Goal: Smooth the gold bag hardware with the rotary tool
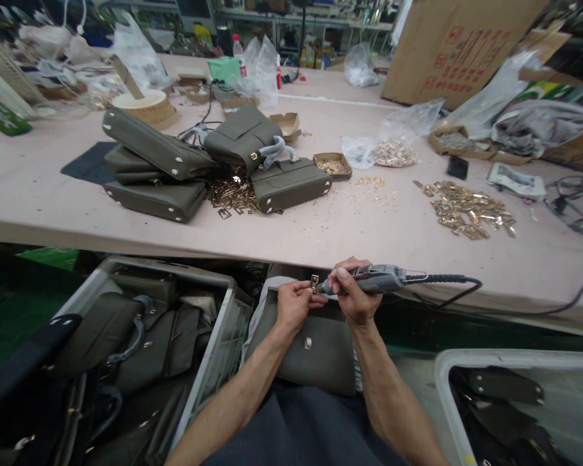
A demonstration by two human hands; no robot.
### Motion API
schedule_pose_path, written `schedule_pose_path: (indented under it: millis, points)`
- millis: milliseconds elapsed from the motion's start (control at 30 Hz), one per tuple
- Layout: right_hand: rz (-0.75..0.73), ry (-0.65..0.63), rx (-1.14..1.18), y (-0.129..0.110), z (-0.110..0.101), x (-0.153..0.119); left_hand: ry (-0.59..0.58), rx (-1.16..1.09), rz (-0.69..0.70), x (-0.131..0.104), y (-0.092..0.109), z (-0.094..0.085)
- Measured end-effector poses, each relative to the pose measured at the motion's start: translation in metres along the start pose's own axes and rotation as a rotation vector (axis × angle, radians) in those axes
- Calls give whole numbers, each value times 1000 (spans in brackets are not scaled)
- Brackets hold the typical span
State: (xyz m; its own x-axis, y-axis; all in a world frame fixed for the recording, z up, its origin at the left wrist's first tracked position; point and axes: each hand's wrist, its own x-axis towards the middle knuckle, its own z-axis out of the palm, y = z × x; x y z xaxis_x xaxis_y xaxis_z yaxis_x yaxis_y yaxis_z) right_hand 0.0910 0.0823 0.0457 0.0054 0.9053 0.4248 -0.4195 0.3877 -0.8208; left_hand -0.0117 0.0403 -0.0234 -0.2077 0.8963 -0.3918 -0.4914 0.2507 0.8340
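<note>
My right hand (pixel 352 291) is wrapped round a grey electric screwdriver (pixel 381 278) with a black cord at its back end. Its tip points left, toward a small gold metal clasp plate (pixel 314 281). Fingers of my left hand (pixel 294 303) pinch that plate upright near the table's front edge. Whether the tip touches the plate, I cannot tell. Below both hands, an olive-green handbag (pixel 320 356) lies on my lap, with one small metal fitting (pixel 308 343) on its face.
Several olive handbags (pixel 291 184) are piled on the table (pixel 369 239) around loose gold hardware. More gold plates (pixel 471 210) lie at the right, beside a black phone (pixel 457 167). A crate (pixel 228 310) of handbags stands at left, a white bin (pixel 515 359) at right.
</note>
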Motion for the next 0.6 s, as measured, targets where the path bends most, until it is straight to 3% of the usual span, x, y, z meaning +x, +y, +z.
schedule_pose_path:
  millis: [133,300,467,600]
  points:
    - [44,-22,-32,1,1,3,-12,14,7,-1,-1,-2]
    - [135,-144,-96,5,-1,6,-58,46,31,-2,-1,-3]
    - [165,-274,-206,4,10,10,-75,57,64,-3,-5,-9]
    - [210,-313,-235,3,10,15,-94,13,85,-3,-12,-9]
